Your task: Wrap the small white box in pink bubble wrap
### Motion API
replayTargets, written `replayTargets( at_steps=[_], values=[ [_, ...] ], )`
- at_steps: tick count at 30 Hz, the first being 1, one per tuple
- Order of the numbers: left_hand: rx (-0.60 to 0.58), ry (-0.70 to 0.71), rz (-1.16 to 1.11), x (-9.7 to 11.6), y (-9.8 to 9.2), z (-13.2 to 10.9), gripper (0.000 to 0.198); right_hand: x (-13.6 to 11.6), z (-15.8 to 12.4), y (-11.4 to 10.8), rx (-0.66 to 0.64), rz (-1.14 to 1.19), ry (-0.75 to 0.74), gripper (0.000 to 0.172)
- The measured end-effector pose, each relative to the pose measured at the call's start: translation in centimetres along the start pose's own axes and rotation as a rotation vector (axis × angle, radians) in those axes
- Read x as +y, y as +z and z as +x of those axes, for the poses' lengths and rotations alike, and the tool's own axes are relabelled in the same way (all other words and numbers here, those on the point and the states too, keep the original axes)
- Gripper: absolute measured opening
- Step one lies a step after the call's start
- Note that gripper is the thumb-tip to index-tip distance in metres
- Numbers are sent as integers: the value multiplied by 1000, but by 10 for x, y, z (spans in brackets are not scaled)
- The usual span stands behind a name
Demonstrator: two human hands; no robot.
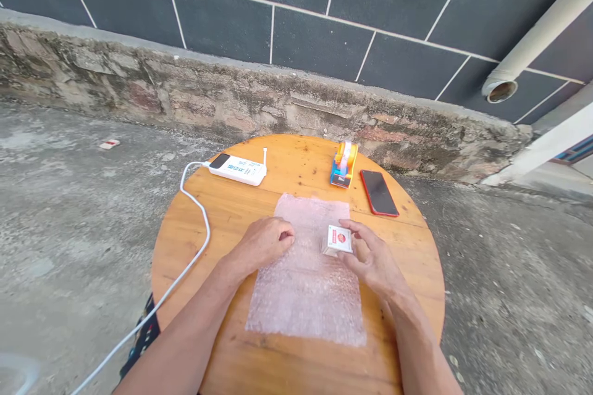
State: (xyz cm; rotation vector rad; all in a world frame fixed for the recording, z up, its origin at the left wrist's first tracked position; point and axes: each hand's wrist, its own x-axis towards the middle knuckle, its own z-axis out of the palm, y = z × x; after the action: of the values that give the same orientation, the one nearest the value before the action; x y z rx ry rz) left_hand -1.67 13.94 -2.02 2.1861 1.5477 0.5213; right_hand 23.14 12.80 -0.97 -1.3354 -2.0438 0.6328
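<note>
A sheet of clear bubble wrap (306, 284) lies flat on a round wooden table (407, 296). A small white box with a red mark (338, 239) rests on the sheet near its right edge. My right hand (370, 256) holds the box, fingers closed around its far and right sides. My left hand (264, 244) rests on the sheet's left edge with its fingers curled under, knuckles down; I cannot see anything in it.
A white power strip (238, 168) with a white cable (194, 241) lies at the back left. An orange and blue tape dispenser (344, 165) and a red phone (378, 192) sit at the back right. Concrete floor, a low rough ledge and a tiled wall surround the table.
</note>
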Motion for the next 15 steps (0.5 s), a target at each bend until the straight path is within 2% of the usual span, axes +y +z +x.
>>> replayTargets(
  at_steps=[5, 11, 15],
  values=[
    [29, -17, 26, -3, 2, 0, 18, 24, 0, -24, 195, -40, 149, 47],
    [50, -31, 35, -5, 3, 1, 18, 61, -6, -46, 263, -32, 264, 49],
    [56, -39, 44, -4, 2, 1, 18, 67, -8, -47, 282, -68, 277, 53]
  ],
)
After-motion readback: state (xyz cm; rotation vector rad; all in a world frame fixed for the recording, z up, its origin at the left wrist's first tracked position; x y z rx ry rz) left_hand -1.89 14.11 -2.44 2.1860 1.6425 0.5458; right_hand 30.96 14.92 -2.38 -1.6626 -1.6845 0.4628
